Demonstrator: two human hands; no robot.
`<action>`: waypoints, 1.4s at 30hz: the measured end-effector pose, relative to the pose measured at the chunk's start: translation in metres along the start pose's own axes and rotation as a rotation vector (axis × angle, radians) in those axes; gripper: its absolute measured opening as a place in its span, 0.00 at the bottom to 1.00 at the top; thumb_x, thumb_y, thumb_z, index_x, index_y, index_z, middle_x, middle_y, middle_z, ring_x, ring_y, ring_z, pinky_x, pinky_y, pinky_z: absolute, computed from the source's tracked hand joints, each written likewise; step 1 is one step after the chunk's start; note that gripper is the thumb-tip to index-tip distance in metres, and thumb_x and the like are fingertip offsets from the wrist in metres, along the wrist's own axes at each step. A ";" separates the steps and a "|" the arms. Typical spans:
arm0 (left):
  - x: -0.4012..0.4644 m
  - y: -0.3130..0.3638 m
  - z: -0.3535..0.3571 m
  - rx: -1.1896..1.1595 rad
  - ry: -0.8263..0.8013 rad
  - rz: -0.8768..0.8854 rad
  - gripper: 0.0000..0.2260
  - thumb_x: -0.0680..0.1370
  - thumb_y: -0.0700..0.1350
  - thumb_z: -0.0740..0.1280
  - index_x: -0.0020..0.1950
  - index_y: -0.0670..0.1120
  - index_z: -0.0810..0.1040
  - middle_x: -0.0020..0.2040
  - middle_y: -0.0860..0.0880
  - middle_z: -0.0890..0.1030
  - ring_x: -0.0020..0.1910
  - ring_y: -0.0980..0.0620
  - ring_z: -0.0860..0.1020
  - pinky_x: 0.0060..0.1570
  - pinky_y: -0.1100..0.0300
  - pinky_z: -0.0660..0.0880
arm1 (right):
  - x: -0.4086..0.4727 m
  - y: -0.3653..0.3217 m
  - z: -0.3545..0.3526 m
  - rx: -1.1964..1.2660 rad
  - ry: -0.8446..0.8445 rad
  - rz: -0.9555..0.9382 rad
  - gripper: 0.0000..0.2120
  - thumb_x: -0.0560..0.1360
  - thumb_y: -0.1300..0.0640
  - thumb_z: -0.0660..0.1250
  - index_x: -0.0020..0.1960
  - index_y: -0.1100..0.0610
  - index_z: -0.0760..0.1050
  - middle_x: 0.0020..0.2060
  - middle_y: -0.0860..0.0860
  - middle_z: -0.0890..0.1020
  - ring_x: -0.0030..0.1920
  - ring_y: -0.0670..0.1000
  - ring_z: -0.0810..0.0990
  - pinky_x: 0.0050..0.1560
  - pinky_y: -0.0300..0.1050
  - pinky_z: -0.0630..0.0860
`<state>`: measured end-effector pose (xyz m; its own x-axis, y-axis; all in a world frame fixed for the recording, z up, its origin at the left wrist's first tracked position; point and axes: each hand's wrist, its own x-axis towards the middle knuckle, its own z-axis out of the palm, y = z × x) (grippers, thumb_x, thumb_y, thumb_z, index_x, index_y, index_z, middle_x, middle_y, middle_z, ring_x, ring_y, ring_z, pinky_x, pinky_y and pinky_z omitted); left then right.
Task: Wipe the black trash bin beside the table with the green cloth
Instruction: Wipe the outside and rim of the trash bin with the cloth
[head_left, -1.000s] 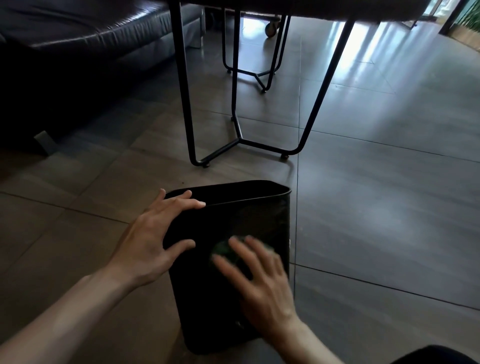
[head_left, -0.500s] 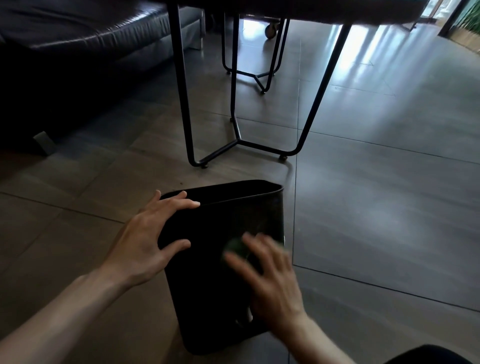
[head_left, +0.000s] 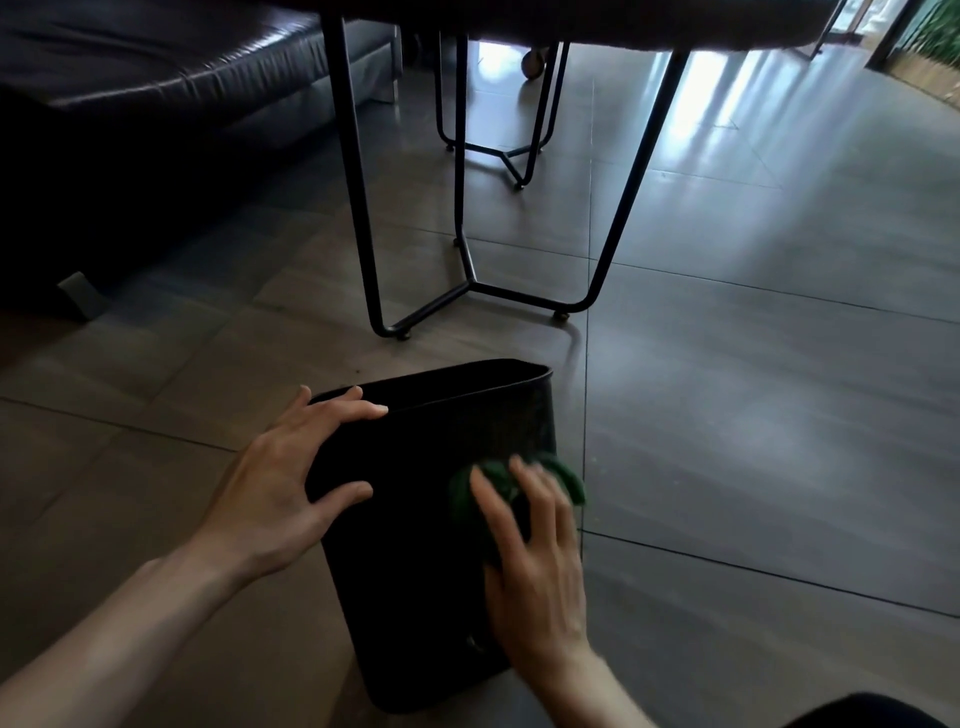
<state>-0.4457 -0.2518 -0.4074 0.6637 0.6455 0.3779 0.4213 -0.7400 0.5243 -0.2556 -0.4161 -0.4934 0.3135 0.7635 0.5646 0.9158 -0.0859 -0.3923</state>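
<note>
Head view is showing me crouched over the black trash bin (head_left: 415, 519), which is standing upright on the tiled floor (head_left: 753, 415) with its long axis running up and away toward twelve o'clock, near the black legs of the worktop (head_left: 358, 208) beyond it. My right hand (head_left: 535, 571) is lying flat against the bin's near face toward its three o'clock edge, fingers spread and pointing to about eleven o'clock, and it is pressing the green cloth (head_left: 566, 475) against the wall. The grip here is a flat, open-palmed press with the cloth trapped beneath the fingers, not a closed fist; the cloth is bunching out past my fingertips at the bin's right edge. My left hand (head_left: 291, 483) is bracing the bin at its nine o'clock corner: the fingers are hooking over the rim at the top while the thumb is pressing against the near face below, so this grip is wide and clamping the bin's corner.

Judging from this, the unwiped stretch of the near face is lying toward nine o'clock of the cloth, between my two hands, and the right hand is the one placed to sweep across it. The blur on the right hand suggests it is moving mid-wipe.
</note>
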 end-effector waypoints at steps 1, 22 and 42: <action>0.000 0.000 0.000 0.001 0.001 -0.002 0.39 0.64 0.38 0.83 0.67 0.65 0.71 0.68 0.70 0.67 0.69 0.84 0.53 0.72 0.76 0.48 | 0.024 -0.002 -0.003 0.016 0.037 0.021 0.26 0.76 0.56 0.64 0.75 0.51 0.72 0.72 0.61 0.72 0.74 0.63 0.69 0.69 0.64 0.74; 0.003 -0.001 -0.003 -0.018 -0.037 -0.065 0.37 0.64 0.37 0.82 0.66 0.61 0.73 0.67 0.63 0.72 0.65 0.87 0.52 0.70 0.79 0.48 | 0.075 0.000 0.003 0.170 0.057 0.198 0.36 0.72 0.66 0.75 0.77 0.52 0.68 0.72 0.56 0.69 0.72 0.59 0.71 0.65 0.47 0.70; 0.012 0.005 -0.007 -0.008 -0.065 -0.162 0.33 0.66 0.39 0.81 0.67 0.55 0.75 0.63 0.55 0.77 0.67 0.46 0.76 0.75 0.41 0.63 | -0.016 -0.012 0.011 0.231 0.008 0.416 0.35 0.72 0.63 0.77 0.76 0.48 0.71 0.68 0.51 0.72 0.69 0.54 0.72 0.64 0.45 0.73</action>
<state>-0.4407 -0.2464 -0.3949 0.6263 0.7426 0.2375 0.5213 -0.6253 0.5807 -0.2738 -0.4202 -0.5055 0.6444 0.6895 0.3306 0.6326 -0.2377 -0.7371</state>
